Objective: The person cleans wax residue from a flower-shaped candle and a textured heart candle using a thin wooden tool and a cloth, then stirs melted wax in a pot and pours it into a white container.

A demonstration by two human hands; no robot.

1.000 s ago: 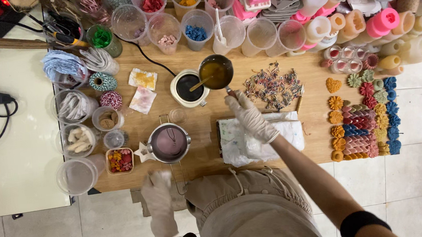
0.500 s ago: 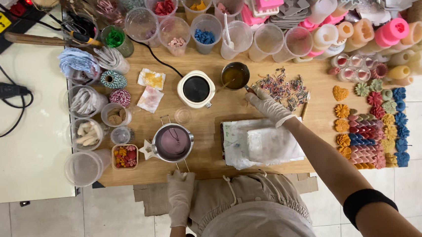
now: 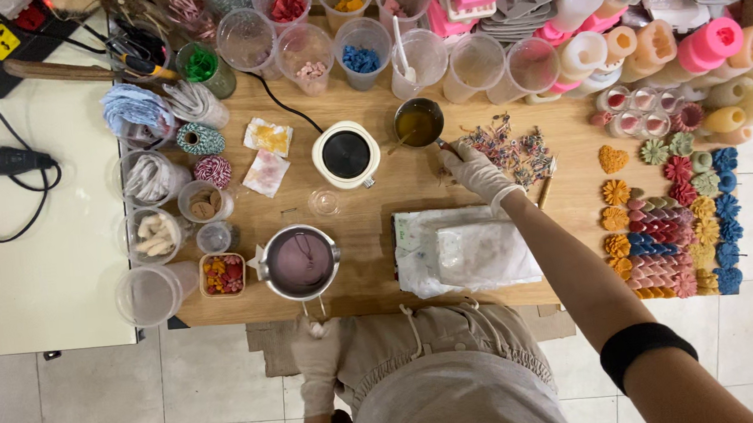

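Seen from overhead, a wooden worktop [image 3: 393,193] crowded with craft supplies. At the far left, around nine o'clock, stand clear plastic cups [image 3: 148,294] and spools of striped twine [image 3: 200,139]. Moving right, a metal pot [image 3: 300,261] of mauve liquid sits near the front edge at about seven o'clock; just below it, at the worktop's edge, the gloved left hand [image 3: 317,348] rests with its grip curled around the pot's thin wire handle, though the glove blurs the detail. Near the centre sits a round white warmer [image 3: 346,154] with a dark top. Just right of it, at about twelve o'clock, a small metal pouring cup [image 3: 418,123] of amber liquid stands on the worktop. The gloved right hand [image 3: 475,171] reaches to it, grip clenched on the cup's handle at its lower right. Beneath the forearm lies a white cloth [image 3: 467,249]. Right of the hand is a scatter of tiny coloured bits [image 3: 513,149], then, at three o'clock, rows of flower-shaped pieces [image 3: 673,217] in orange, pink, green and blue. Pale and pink cylinder moulds [image 3: 648,47] fill the upper right.
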